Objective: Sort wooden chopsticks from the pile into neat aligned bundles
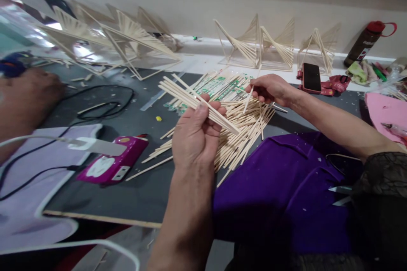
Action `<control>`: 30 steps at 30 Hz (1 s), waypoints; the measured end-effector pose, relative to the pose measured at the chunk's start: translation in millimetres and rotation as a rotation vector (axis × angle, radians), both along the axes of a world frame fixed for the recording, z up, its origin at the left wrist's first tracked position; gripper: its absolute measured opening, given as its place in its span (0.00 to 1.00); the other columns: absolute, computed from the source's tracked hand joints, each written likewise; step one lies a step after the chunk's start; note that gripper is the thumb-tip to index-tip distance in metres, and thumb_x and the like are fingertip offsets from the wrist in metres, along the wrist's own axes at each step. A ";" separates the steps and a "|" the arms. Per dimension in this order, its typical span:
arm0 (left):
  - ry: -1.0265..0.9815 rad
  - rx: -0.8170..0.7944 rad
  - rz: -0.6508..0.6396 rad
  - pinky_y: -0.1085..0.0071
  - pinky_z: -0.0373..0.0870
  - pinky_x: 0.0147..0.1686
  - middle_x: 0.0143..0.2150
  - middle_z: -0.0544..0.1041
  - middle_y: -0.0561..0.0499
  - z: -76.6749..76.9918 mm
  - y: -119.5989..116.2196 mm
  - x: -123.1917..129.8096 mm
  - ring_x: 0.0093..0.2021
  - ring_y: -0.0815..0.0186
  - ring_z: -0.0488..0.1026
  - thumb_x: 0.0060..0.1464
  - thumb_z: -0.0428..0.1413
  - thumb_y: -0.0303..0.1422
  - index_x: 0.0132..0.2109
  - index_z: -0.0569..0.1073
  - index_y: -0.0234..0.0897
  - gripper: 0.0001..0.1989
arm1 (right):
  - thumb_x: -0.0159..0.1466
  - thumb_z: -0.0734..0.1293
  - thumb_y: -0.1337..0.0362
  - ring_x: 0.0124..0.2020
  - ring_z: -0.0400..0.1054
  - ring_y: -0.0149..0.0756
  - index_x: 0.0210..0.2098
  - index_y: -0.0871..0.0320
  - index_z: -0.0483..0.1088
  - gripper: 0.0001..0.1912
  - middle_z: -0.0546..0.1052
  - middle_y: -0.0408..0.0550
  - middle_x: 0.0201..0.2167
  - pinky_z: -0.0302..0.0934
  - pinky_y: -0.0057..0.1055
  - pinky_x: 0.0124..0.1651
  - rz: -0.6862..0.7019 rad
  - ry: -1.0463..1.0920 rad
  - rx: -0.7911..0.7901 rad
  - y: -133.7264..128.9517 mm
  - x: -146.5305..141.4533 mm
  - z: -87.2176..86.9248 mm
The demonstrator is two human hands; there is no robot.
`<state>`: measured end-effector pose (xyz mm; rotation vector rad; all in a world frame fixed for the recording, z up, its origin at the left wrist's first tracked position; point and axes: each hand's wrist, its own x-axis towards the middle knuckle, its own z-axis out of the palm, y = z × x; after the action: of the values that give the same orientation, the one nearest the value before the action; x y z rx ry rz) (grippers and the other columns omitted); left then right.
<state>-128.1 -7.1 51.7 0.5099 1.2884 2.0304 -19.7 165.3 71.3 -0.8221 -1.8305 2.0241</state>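
My left hand (pixel 199 133) is closed around a bundle of thin wooden sticks (pixel 181 94), which lean up to the left over the table. To its right, my right hand (pixel 270 89) pinches a single wooden stick (pixel 248 100) between thumb and fingers. Below both hands spreads a loose pile of similar sticks (pixel 237 148). Behind the pile lie clear plastic packets with green print (pixel 222 87), with more sticks inside.
Stick frames (pixel 276 48) stand along the wall. A magenta power strip (pixel 112 159) with cables sits left. Another person's hand (pixel 34 97) is at far left. A phone (pixel 311 77), a brown bottle (pixel 364 46) and pink paper (pixel 386 112) lie right. Purple cloth (pixel 270 186) covers the near edge.
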 end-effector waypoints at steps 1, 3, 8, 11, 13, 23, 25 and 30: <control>0.000 -0.023 0.002 0.79 0.77 0.38 0.30 0.81 0.58 -0.2 0.3 1.1 0.34 0.71 0.79 0.48 0.65 0.32 0.34 0.78 0.45 0.05 | 0.69 0.59 0.66 0.14 0.58 0.20 0.27 0.63 0.71 0.15 0.68 0.40 0.18 0.44 0.21 0.14 0.008 -0.016 0.021 -1.0 -0.2 -1.0; -0.017 -0.068 -0.008 0.78 0.77 0.34 0.30 0.81 0.55 0.5 1.4 7.4 0.32 0.70 0.79 0.49 0.64 0.31 0.34 0.78 0.43 0.04 | 0.68 0.60 0.66 0.14 0.59 0.21 0.27 0.63 0.71 0.15 0.70 0.41 0.19 0.45 0.22 0.15 0.053 -0.077 0.102 -5.1 -1.5 -1.9; -0.116 -0.106 -0.113 0.81 0.75 0.28 0.25 0.79 0.55 2.5 5.2 25.8 0.25 0.72 0.77 0.48 0.64 0.28 0.35 0.77 0.37 0.06 | 0.57 0.67 0.73 0.18 0.62 0.25 0.20 0.62 0.69 0.09 0.70 0.43 0.19 0.54 0.25 0.23 0.086 -0.216 0.676 -15.5 -2.1 7.3; -0.120 -0.128 -0.188 0.79 0.75 0.30 0.27 0.79 0.54 -1.2 6.7 31.9 0.26 0.72 0.77 0.45 0.65 0.29 0.37 0.77 0.35 0.10 | 0.58 0.66 0.70 0.18 0.62 0.25 0.24 0.62 0.72 0.06 0.71 0.42 0.20 0.55 0.25 0.24 -0.006 -0.060 0.739 -18.8 4.6 15.1; -0.110 -0.147 -0.230 0.76 0.76 0.32 0.28 0.80 0.52 -6.3 7.6 36.2 0.27 0.70 0.78 0.43 0.67 0.31 0.37 0.76 0.34 0.12 | 0.59 0.66 0.66 0.17 0.61 0.23 0.25 0.62 0.72 0.08 0.72 0.43 0.21 0.54 0.24 0.22 0.031 0.023 0.609 -22.6 11.1 16.6; 0.041 -0.091 -0.416 0.71 0.73 0.33 0.28 0.80 0.52 -8.7 31.8 63.0 0.28 0.67 0.76 0.37 0.68 0.35 0.33 0.79 0.35 0.13 | 0.57 0.67 0.70 0.20 0.58 0.21 0.20 0.62 0.70 0.10 0.67 0.38 0.15 0.52 0.20 0.22 0.098 0.105 0.607 -24.7 60.6 24.5; 0.122 -0.076 -0.432 0.70 0.74 0.33 0.28 0.80 0.51 -1.8 44.3 70.0 0.29 0.65 0.76 0.37 0.68 0.36 0.32 0.79 0.36 0.13 | 0.58 0.67 0.71 0.19 0.58 0.21 0.21 0.62 0.71 0.09 0.67 0.38 0.15 0.51 0.20 0.22 0.061 0.116 0.626 -19.6 76.7 35.6; 0.294 -0.001 -0.500 0.71 0.72 0.34 0.29 0.80 0.50 -5.1 80.4 90.4 0.32 0.65 0.76 0.42 0.65 0.36 0.33 0.79 0.36 0.10 | 0.57 0.67 0.73 0.20 0.61 0.22 0.24 0.62 0.73 0.06 0.69 0.39 0.17 0.54 0.19 0.22 0.017 0.095 0.684 1.8 111.6 41.4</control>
<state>-37.6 73.3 46.5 1.0465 1.1766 1.5754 91.9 167.1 112.7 -0.4934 -2.2499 1.2563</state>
